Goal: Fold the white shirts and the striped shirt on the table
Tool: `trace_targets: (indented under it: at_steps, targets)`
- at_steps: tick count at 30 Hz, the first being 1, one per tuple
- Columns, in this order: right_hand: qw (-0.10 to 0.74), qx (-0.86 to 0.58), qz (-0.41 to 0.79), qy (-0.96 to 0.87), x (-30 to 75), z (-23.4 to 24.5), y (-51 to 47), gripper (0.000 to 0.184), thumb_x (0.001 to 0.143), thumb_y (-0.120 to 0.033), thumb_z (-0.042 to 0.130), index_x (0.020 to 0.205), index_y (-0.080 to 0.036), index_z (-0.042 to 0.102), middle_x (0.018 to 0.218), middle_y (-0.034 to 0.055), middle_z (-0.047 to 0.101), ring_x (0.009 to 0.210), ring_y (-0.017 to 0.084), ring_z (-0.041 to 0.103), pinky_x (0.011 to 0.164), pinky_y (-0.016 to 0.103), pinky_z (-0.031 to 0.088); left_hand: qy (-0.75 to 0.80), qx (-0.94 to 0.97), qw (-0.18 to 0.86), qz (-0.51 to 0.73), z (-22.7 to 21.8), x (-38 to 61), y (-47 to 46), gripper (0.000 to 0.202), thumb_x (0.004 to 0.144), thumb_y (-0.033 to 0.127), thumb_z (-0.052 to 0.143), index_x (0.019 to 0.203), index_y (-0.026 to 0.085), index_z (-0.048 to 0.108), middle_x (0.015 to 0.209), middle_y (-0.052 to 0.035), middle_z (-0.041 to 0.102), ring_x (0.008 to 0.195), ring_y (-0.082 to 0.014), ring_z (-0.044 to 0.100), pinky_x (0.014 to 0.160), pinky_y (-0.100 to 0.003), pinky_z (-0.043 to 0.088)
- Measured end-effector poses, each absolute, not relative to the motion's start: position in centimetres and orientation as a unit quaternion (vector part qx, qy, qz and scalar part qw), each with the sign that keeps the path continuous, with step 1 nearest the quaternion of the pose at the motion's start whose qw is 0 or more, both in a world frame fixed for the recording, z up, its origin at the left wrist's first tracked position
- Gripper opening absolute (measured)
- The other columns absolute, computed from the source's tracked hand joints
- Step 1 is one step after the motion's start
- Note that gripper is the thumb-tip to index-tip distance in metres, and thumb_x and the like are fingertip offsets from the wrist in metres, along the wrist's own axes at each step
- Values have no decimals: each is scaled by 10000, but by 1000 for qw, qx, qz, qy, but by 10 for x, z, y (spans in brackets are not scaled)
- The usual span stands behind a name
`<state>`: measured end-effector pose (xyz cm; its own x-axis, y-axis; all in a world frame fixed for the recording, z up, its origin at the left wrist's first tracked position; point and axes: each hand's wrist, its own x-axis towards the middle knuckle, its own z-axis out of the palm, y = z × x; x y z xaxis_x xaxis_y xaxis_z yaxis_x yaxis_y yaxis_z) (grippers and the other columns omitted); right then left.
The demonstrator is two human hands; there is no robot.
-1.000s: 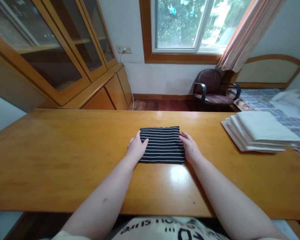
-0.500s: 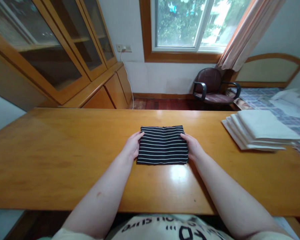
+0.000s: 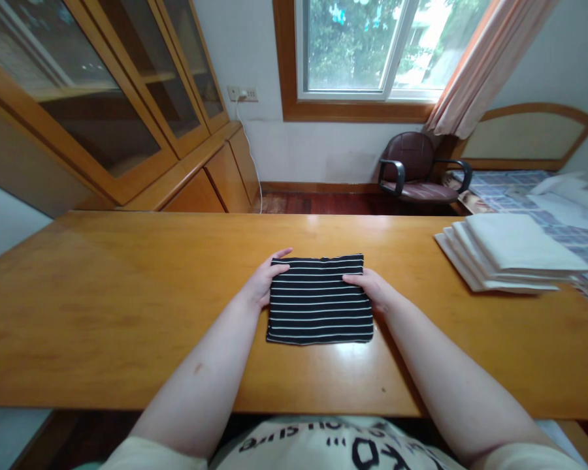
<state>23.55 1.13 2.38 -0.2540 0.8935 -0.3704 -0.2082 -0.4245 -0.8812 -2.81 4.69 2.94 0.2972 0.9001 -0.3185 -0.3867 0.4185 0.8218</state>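
A folded black cloth with thin white stripes (image 3: 319, 300) lies near the middle of the wooden table (image 3: 102, 294). My left hand (image 3: 264, 279) grips its left edge, thumb on top near the far left corner. Gripping the right edge the same way, my right hand (image 3: 375, 288) has its thumb laid on the fabric. The cloth looks slightly raised at its near edge.
A stack of folded white cloths (image 3: 509, 258) sits at the table's right end. Beyond the table stand a dark red armchair (image 3: 416, 171), a bed (image 3: 543, 196) at the right and a glass-door wooden cabinet (image 3: 127, 111) at the left, under a window (image 3: 367, 46).
Both hands went from resting beside the striped cloth to gripping its side edges. The cloth has shifted a little toward me and to the right.
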Motion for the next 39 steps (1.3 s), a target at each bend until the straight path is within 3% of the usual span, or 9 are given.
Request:
trace_targets:
  at_steps: [5, 8, 13, 17, 22, 27, 32, 39]
  targets:
    - [465, -431, 660, -402, 231, 24, 13, 580, 546, -236, 804, 1102, -163, 658, 1053, 77, 720, 1031, 289, 651, 1020, 479, 420, 332, 384, 733, 453, 34, -29, 39, 627, 546, 194, 697, 1165, 217, 608, 996, -34, 655, 867, -189, 657, 864, -348, 523]
    - [450, -385, 698, -403, 231, 25, 11, 668, 561, -243, 780, 1201, -175, 601, 1134, 83, 690, 1072, 279, 631, 1032, 470, 405, 316, 405, 733, 446, 33, -29, 34, 610, 508, 237, 708, 1113, 218, 630, 978, -35, 634, 881, -206, 649, 877, -368, 516]
    - [354, -332, 795, -364, 231, 23, 6, 552, 608, -262, 754, 1132, -141, 630, 1131, 121, 686, 1033, 275, 651, 1004, 471, 427, 302, 392, 744, 448, 29, -32, 35, 607, 550, 210, 707, 1145, 242, 591, 1059, -35, 627, 1014, -242, 619, 983, -443, 441]
    - [367, -307, 813, -332, 234, 17, 7, 460, 619, -224, 759, 1060, -132, 662, 1037, 113, 720, 954, 258, 681, 954, 434, 477, 245, 354, 766, 478, 25, -30, 40, 581, 593, 107, 692, 1150, 240, 597, 1148, -27, 629, 1080, -228, 598, 1047, -442, 378]
    - [380, -272, 826, -314, 239, 17, 7, 508, 599, -193, 762, 1093, -152, 649, 1042, 85, 721, 955, 239, 680, 930, 398, 499, 253, 346, 765, 481, 24, -27, 46, 555, 615, 48, 656, 1142, 218, 616, 1187, -42, 628, 1102, -233, 594, 1078, -445, 340]
    - [315, -305, 842, -313, 233, 20, 3, 450, 582, -136, 770, 1019, -135, 668, 944, 86, 740, 850, 221, 704, 871, 376, 530, 271, 330, 776, 464, 25, -26, 47, 555, 604, -3, 620, 1119, 201, 630, 1166, -46, 644, 1087, -235, 603, 1035, -439, 397]
    - [363, -379, 810, -262, 226, 22, 5, 343, 678, -137, 686, 1020, -129, 664, 924, 90, 743, 837, 226, 707, 871, 390, 532, 347, 279, 761, 472, 23, -23, 54, 492, 602, -27, 570, 1048, 163, 651, 1098, -48, 671, 960, -187, 645, 898, -337, 494]
    - [397, -550, 720, -145, 248, 53, 10, 186, 772, -180, 578, 922, -106, 658, 735, 94, 733, 724, 228, 705, 787, 384, 568, 380, 172, 770, 482, 16, -25, 63, 222, 765, 76, 521, 946, 109, 646, 874, -74, 692, 754, -150, 664, 710, -284, 541]
